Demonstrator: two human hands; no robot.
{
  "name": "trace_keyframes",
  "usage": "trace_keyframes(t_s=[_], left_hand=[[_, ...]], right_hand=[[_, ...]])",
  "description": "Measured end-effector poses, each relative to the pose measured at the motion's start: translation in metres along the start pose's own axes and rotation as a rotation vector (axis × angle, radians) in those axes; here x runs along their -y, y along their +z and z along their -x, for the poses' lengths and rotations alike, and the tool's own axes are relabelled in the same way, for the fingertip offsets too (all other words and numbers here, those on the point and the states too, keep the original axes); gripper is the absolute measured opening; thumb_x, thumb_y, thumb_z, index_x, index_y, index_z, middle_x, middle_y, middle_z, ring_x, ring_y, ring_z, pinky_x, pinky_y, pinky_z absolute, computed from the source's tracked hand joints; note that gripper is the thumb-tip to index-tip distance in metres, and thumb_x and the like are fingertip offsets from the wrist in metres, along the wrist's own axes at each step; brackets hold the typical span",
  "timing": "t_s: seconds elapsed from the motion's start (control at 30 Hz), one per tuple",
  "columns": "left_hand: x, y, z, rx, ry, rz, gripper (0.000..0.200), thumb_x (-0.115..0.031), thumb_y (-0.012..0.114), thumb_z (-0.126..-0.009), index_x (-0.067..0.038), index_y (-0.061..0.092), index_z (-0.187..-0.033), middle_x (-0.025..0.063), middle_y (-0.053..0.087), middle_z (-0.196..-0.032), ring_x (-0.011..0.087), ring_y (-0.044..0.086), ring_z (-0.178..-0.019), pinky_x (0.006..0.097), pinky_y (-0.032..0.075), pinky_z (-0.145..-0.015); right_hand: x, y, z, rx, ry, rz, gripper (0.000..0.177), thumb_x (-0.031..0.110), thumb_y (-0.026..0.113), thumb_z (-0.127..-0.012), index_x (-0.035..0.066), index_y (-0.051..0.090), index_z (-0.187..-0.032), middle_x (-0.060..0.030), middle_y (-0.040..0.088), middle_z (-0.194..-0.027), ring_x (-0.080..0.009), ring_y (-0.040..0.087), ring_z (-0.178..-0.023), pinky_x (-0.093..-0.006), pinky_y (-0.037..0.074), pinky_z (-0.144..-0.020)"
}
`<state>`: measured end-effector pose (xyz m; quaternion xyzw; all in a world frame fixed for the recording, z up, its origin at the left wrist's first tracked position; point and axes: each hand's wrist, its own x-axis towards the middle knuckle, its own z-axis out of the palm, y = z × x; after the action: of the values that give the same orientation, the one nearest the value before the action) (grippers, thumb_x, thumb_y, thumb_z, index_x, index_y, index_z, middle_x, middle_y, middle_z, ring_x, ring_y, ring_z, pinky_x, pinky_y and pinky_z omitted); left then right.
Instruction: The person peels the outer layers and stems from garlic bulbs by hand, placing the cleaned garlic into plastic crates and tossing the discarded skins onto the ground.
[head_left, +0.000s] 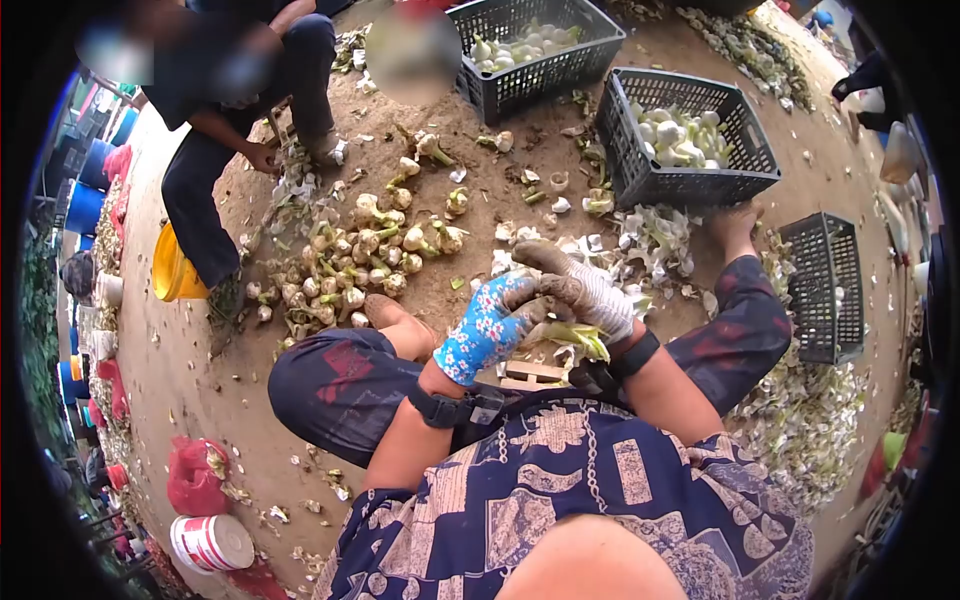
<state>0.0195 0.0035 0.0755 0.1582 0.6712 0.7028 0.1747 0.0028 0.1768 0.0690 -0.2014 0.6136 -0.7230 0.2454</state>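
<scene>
Vegetable bulb [573,337], with pale green husk leaves hanging from it, sits between both gloved hands at the centre of the head camera's view, above the seated person's lap. The left hand [488,327], in a blue flowered glove, has its fingers curled closed against the bulb's left side. The right hand [588,292], in a soiled white knit glove, is clenched over the top of it, and the two hands touch. How much of the bulb is peeled cannot be told, since the gloves cover most of it. A dark band circles each wrist. Just below the hands lies a small wooden block [530,373] on the dirt floor.

Farther out and to the left, a pile of unpeeled bulbs [350,265] is spread on the ground. Far and to the right, a dark plastic crate [690,185] holds white peeled bulbs, and a second crate [540,85] beside it holds more. A third crate [825,300] stands at the right, near a heap of husk peelings [800,420]. At the far left a co-worker [215,150] crouches beside a yellow bucket [175,270].
</scene>
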Motion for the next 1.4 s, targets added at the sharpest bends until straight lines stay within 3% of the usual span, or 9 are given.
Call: trace_keyframes(t_s=[0.27,0.4,0.53,0.63,0.8,0.97,1.27,1.37,1.4], left_hand=[[0.027,-0.010,-0.007,-0.223,-0.186,0.166,0.015,-0.014,0.058,-0.089,0.001,0.060,-0.093,0.0049,0.060,-0.082,0.0103,0.056,-0.073,0.0252,0.047,-0.066],[0.020,-0.013,-0.010,-0.631,-0.418,1.060,0.045,-0.046,0.051,-0.088,-0.002,0.061,-0.090,0.0063,0.062,-0.079,0.0172,0.060,-0.061,0.0292,0.052,-0.057],[0.025,-0.013,-0.012,-0.910,-0.223,0.817,0.044,-0.041,0.049,-0.091,0.000,0.054,-0.106,0.0109,0.062,-0.094,0.0213,0.062,-0.080,0.0318,0.053,-0.071],[0.055,-0.007,-0.008,-0.846,0.382,-0.796,0.047,-0.029,0.048,-0.092,0.004,0.039,-0.124,0.0213,0.047,-0.122,0.0294,0.046,-0.115,0.0386,0.038,-0.094],[0.038,-0.005,0.009,-0.548,0.451,-1.080,0.050,-0.030,0.053,-0.089,0.001,0.039,-0.126,0.0239,0.051,-0.113,0.0402,0.052,-0.098,0.0440,0.041,-0.084],[0.038,0.002,0.002,-0.671,0.431,-0.621,0.047,-0.032,0.056,-0.087,0.000,0.046,-0.120,0.0225,0.054,-0.104,0.0365,0.055,-0.090,0.0414,0.044,-0.077],[0.035,0.003,0.006,-0.725,0.482,-0.780,0.053,-0.033,0.057,-0.086,0.002,0.042,-0.123,0.0221,0.051,-0.112,0.0376,0.052,-0.100,0.0455,0.041,-0.085],[0.038,0.000,0.006,-0.751,0.279,-0.507,0.059,-0.042,0.049,-0.090,0.000,0.037,-0.129,0.0135,0.048,-0.123,0.0222,0.048,-0.113,0.0374,0.038,-0.097],[0.061,0.000,-0.002,-0.690,0.252,0.273,0.057,-0.042,0.051,-0.090,0.000,0.039,-0.127,0.0113,0.051,-0.120,0.0210,0.054,-0.105,0.0344,0.046,-0.088]], right_hand=[[-0.004,-0.009,0.004,-0.238,0.056,-0.622,0.067,0.045,0.062,-0.080,0.005,0.041,-0.130,-0.0108,0.046,-0.127,-0.0250,0.048,-0.113,-0.0425,0.037,-0.099],[-0.013,-0.027,0.007,-0.696,0.178,-0.372,0.036,0.033,0.056,-0.089,0.006,0.052,-0.113,-0.0022,0.057,-0.099,-0.0088,0.056,-0.075,-0.0232,0.048,-0.060],[0.008,0.000,0.011,-0.512,0.386,-0.172,0.036,0.035,0.060,-0.086,0.004,0.061,-0.104,0.0016,0.058,-0.066,-0.0045,0.049,-0.049,-0.0170,0.039,-0.044],[0.029,0.026,-0.006,-0.433,0.222,0.198,0.035,0.036,0.059,-0.086,0.002,0.064,-0.094,-0.0046,0.062,-0.067,-0.0103,0.056,-0.055,-0.0246,0.042,-0.046],[0.010,0.030,-0.017,-0.425,0.038,0.705,0.033,0.031,0.052,-0.088,0.003,0.064,-0.075,-0.0122,0.058,-0.059,-0.0248,0.057,-0.054,-0.0369,0.043,-0.051],[0.038,0.037,-0.015,-0.435,0.390,0.011,0.038,0.034,0.056,-0.087,0.000,0.061,-0.070,-0.0069,0.056,-0.055,-0.0144,0.050,-0.042,-0.0297,0.039,-0.042],[0.029,0.039,-0.021,-0.331,0.327,0.123,0.023,0.023,0.052,-0.091,0.004,0.059,-0.082,-0.0004,0.053,-0.056,-0.0089,0.049,-0.045,-0.0242,0.037,-0.038],[0.045,0.050,-0.019,-0.387,0.371,0.137,0.015,0.014,0.049,-0.090,0.002,0.059,-0.091,-0.0034,0.059,-0.070,-0.0099,0.056,-0.053,-0.0236,0.045,-0.045],[0.034,0.039,-0.017,-0.309,0.266,0.214,0.014,0.011,0.050,-0.088,0.001,0.060,-0.092,-0.0028,0.060,-0.071,-0.0096,0.056,-0.056,-0.0245,0.046,-0.049]])
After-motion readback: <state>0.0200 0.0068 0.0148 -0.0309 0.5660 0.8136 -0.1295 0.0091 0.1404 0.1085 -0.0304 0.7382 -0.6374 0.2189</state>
